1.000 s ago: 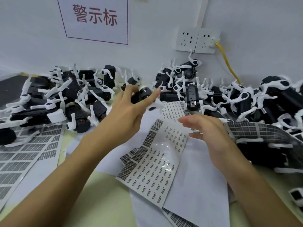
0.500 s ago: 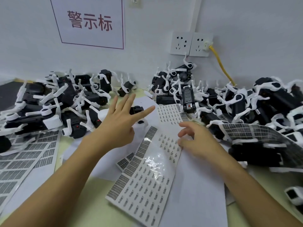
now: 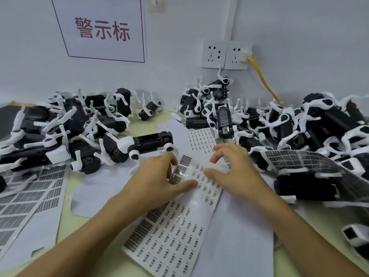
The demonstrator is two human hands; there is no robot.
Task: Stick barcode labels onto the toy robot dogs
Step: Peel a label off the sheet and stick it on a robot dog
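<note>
Head view: both hands, left hand and right hand, fingers loose, on label sheet

Both hands, left and right, hover palm-down, fingers bent.

Table: pale yellow-green top, set vs. white wall.
Centre: label sheet over plain white paper; one toy dog lying on its side at paper's far edge.
Left: dog pile, dark label sheets.
Right: bigger dog pile, curled label sheet on it.
</note>
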